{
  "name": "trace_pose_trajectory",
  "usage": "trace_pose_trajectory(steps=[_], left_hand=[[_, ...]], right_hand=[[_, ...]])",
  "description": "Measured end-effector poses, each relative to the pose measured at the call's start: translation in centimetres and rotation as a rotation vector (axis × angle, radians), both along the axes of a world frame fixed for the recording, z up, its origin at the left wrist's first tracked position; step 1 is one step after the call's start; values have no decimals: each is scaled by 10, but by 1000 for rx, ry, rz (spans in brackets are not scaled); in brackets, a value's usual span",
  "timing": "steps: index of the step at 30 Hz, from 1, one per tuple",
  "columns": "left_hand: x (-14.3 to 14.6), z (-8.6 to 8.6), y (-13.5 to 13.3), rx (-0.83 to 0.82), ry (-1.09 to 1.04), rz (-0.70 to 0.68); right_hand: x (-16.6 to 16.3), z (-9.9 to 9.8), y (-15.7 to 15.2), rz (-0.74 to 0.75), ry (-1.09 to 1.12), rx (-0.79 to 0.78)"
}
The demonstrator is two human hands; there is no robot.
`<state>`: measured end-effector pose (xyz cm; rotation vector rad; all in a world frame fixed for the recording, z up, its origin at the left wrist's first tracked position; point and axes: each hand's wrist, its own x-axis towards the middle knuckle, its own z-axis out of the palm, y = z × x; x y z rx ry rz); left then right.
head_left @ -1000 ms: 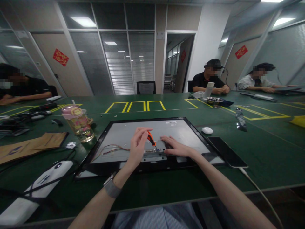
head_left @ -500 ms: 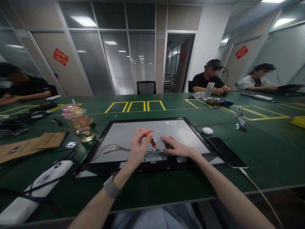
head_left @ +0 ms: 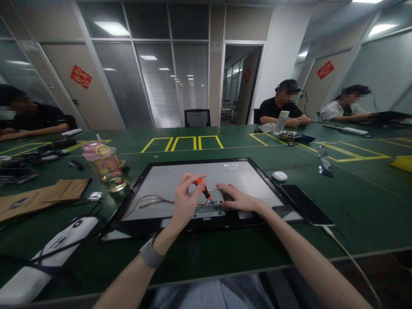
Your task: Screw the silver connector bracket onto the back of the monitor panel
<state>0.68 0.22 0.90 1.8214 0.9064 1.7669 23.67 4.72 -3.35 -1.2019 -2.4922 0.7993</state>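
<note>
A flat display panel with a black frame lies on the table, its grey metal back facing up. My left hand is closed on an orange and black screwdriver, which tilts with its tip down at a small metal bracket near the panel's front edge. The exact spot under the tip is too small to make out. My right hand rests open on the panel, fingertips beside the bracket. Thin wires run across the panel to the left of my left hand.
Left of the panel stand a drink bottle, a brown paper bag and a white power bank-like device with a black strap. To the right lie a cabled phone and a white earbud case. Several people sit across the table.
Almost nothing differs. My left hand and the screwdriver have shifted very slightly to the left, while my right hand stays in place on the panel.
</note>
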Motion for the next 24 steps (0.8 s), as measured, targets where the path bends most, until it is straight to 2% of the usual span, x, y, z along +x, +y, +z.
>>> trace_pose_trajectory(steps=[8,14,21,24], left_hand=[[-2,0,-2,-33,-22,-124],[-1,-3,2,-3,2,-37],[0,4,-4,-48,-23,-152],[0,3,-4,-52,-24,-135]], right_hand=[[1,0,0,6,12,-10],[0,-2,1,-4,0,-2],[1,-3,2,14,1,7],[1,-3,2,10,5,6]])
